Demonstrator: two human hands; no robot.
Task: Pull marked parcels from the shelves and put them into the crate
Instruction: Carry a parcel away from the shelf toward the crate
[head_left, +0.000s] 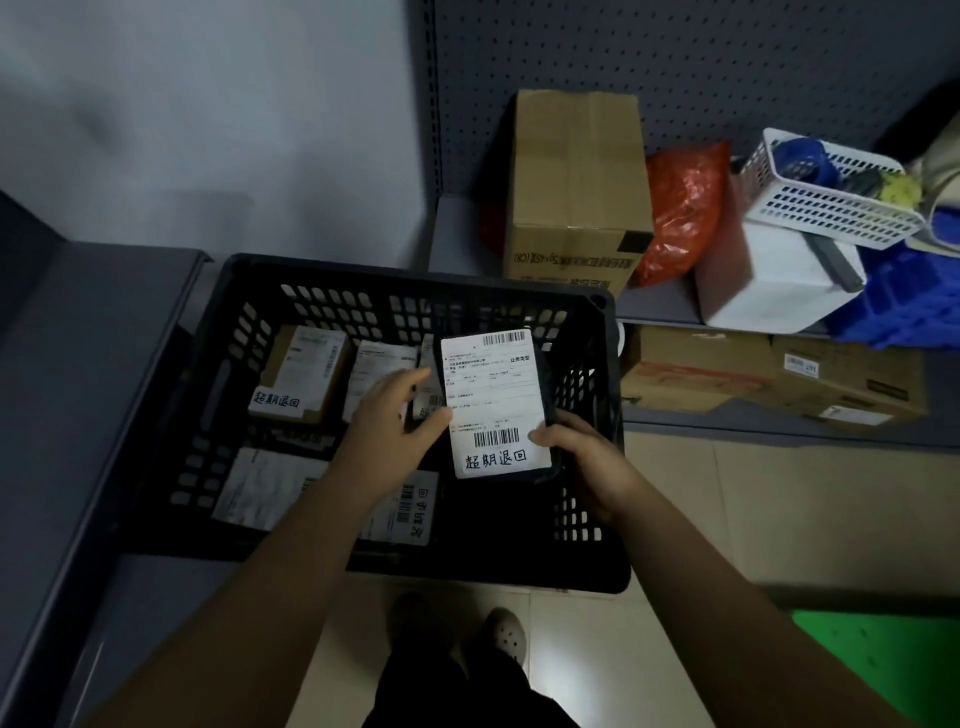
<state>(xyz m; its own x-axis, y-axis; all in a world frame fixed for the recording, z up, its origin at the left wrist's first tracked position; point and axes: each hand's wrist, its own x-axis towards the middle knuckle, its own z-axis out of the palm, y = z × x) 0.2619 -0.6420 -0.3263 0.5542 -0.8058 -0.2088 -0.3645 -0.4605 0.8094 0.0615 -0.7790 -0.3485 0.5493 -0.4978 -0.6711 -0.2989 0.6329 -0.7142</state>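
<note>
— Where is the flat black parcel with a white hand-marked label (496, 405)?

— Over the black slotted plastic crate (228, 322), right side. The right hand (587, 457) pinches its lower corner. The left hand (395, 426) seemingly pinches its left edge. It is best lowered flat, label up, beside the marked parcels (298, 374).

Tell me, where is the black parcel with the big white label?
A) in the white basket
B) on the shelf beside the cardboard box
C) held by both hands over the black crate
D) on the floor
C: the left hand and right hand grip the black parcel by its edges, above the black crate.
</note>
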